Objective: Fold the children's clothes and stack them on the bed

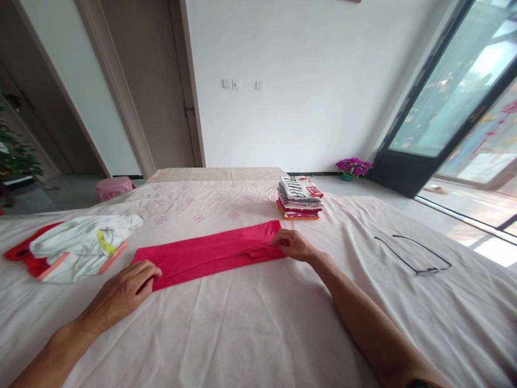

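Our left hand (135,283) and right hand (294,245) each have the grip pinched on the cloth (205,250), which lies lengthwise between them on the sheet (250,323). A ruck (258,251) sits just left of the right grip; we'd best draw both ends evenly taut, then smooth it flat.
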Demonstrator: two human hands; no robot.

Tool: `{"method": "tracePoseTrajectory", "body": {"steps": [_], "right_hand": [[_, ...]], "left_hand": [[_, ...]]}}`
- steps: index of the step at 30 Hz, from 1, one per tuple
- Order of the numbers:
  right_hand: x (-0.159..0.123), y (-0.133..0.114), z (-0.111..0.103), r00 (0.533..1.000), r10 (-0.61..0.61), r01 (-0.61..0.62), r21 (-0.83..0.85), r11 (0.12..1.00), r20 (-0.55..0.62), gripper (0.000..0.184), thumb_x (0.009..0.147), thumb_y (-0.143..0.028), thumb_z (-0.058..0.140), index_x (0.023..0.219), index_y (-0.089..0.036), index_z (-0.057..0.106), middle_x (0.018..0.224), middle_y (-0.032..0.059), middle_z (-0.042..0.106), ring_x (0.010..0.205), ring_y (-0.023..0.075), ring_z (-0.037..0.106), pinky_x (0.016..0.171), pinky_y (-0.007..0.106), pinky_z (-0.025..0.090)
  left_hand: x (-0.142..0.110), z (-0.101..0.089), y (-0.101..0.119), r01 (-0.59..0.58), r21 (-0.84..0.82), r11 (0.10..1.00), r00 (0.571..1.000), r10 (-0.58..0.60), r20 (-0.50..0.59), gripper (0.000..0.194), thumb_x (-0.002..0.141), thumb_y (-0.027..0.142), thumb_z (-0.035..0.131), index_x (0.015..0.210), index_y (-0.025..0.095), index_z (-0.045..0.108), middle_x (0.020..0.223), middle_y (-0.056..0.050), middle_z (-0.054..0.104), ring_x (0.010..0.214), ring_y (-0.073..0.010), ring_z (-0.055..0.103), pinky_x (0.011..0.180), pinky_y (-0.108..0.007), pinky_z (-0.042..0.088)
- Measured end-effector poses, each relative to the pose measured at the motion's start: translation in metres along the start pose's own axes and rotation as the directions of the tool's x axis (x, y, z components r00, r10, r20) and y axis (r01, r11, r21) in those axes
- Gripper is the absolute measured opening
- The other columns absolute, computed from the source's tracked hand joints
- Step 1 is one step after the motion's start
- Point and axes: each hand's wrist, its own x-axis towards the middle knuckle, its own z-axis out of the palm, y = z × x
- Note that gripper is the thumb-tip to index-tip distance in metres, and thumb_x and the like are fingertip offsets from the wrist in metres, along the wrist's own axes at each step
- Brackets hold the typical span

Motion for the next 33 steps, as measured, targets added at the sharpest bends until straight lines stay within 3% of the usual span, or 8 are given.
{"method": "tracePoseTrajectory", "body": {"steps": [2, 6, 13, 20, 24, 28, 31, 33], "right_hand": [[0.001, 0.002, -0.001, 0.997, 0.069, -0.061, 0.149, 0.987, -0.047, 0.026, 0.064, -0.011, 0.059, 0.084, -0.019, 0.073, 0.079, 0.0034, 0.067, 0.066, 0.0146, 0.058, 0.058, 0.023, 0.042], [0.0, 0.002, -0.006, 0.979, 0.203, -0.198, 0.288, 0.937, 0.014, 0.027, 0.061, -0.014, 0.06, 0.085, -0.017, 0.073, 0.069, 0.0012, 0.064, 0.054, 0.0112, 0.05, 0.049, 0.022, 0.034], [-0.004, 0.001, -0.012, 0.96, 0.177, -0.207, 0.127, 0.97, 0.217, 0.037, 0.061, -0.01, 0.057, 0.092, -0.019, 0.076, 0.081, 0.0011, 0.072, 0.068, 0.0149, 0.06, 0.059, 0.022, 0.044], [-0.005, 0.007, -0.021, 0.936, 0.352, -0.345, -0.153, 0.926, 0.022, 0.031, 0.07, -0.013, 0.054, 0.091, -0.018, 0.075, 0.083, 0.0023, 0.072, 0.073, 0.0158, 0.064, 0.063, 0.023, 0.045], [-0.005, 0.001, -0.027, 0.895, 0.446, -0.416, -0.306, 0.856, 0.03, 0.03, 0.073, -0.019, 0.061, 0.1, -0.019, 0.073, 0.085, 0.0023, 0.071, 0.073, 0.0152, 0.063, 0.061, 0.022, 0.042], [-0.004, -0.006, -0.023, 0.87, 0.491, -0.424, -0.429, 0.797, 0.053, 0.046, 0.069, -0.028, 0.072, 0.115, -0.024, 0.067, 0.09, 0.0014, 0.071, 0.078, 0.0172, 0.062, 0.063, 0.024, 0.039], [-0.004, -0.008, -0.018, 0.88, 0.473, -0.419, -0.409, 0.811, 0.038, 0.05, 0.068, -0.021, 0.07, 0.117, -0.025, 0.065, 0.088, 0.0002, 0.071, 0.077, 0.0168, 0.062, 0.062, 0.023, 0.038], [-0.003, -0.009, -0.016, 0.89, 0.456, -0.427, -0.299, 0.853, 0.03, 0.048, 0.067, -0.016, 0.066, 0.115, -0.022, 0.066, 0.083, -0.0001, 0.069, 0.073, 0.0151, 0.061, 0.06, 0.022, 0.039]], "left_hand": [[-0.001, -0.001, -0.001, 0.01, 0.02, 1.0, 1.0, -0.01, 0.007, 0.016, 0.087, 0.023, 0.049, 0.091, 0.027, 0.064, 0.092, -0.001, 0.068, 0.092, -0.0203, 0.065, 0.085, -0.03, 0.047], [-0.002, 0.0, -0.001, 0.039, 0.049, 0.998, 0.999, -0.04, 0.017, 0.013, 0.088, 0.026, 0.049, 0.09, 0.026, 0.063, 0.091, -0.002, 0.067, 0.091, -0.0202, 0.064, 0.085, -0.03, 0.047], [-0.003, 0.005, -0.007, 0.054, 0.041, 0.998, 0.998, -0.055, 0.012, 0.014, 0.088, 0.026, 0.049, 0.094, 0.026, 0.062, 0.093, -0.001, 0.067, 0.092, -0.0189, 0.065, 0.085, -0.028, 0.046], [-0.006, 0.009, -0.013, 0.038, 0.051, 0.998, 0.999, -0.037, -0.01, 0.014, 0.092, 0.033, 0.049, 0.095, 0.025, 0.06, 0.093, -0.001, 0.067, 0.09, -0.0179, 0.065, 0.082, -0.027, 0.046], [-0.007, 0.012, -0.016, 0.034, 0.057, 0.998, 0.999, -0.033, -0.015, 0.015, 0.093, 0.035, 0.048, 0.095, 0.025, 0.059, 0.094, -0.001, 0.067, 0.09, -0.0176, 0.065, 0.082, -0.027, 0.046], [-0.007, 0.015, -0.017, 0.047, 0.048, 0.998, 0.999, -0.046, -0.02, 0.017, 0.093, 0.037, 0.047, 0.096, 0.025, 0.059, 0.094, -0.001, 0.067, 0.089, -0.017, 0.065, 0.081, -0.026, 0.046], [-0.007, 0.017, -0.019, 0.064, 0.044, 0.997, 0.998, -0.063, -0.021, 0.018, 0.094, 0.039, 0.047, 0.098, 0.025, 0.059, 0.094, 0.0, 0.066, 0.089, -0.0166, 0.065, 0.08, -0.026, 0.045], [-0.008, 0.017, -0.02, 0.074, 0.037, 0.997, 0.997, -0.074, -0.015, 0.019, 0.094, 0.039, 0.047, 0.099, 0.025, 0.058, 0.095, 0.0, 0.066, 0.089, -0.0164, 0.065, 0.08, -0.026, 0.045]]}}
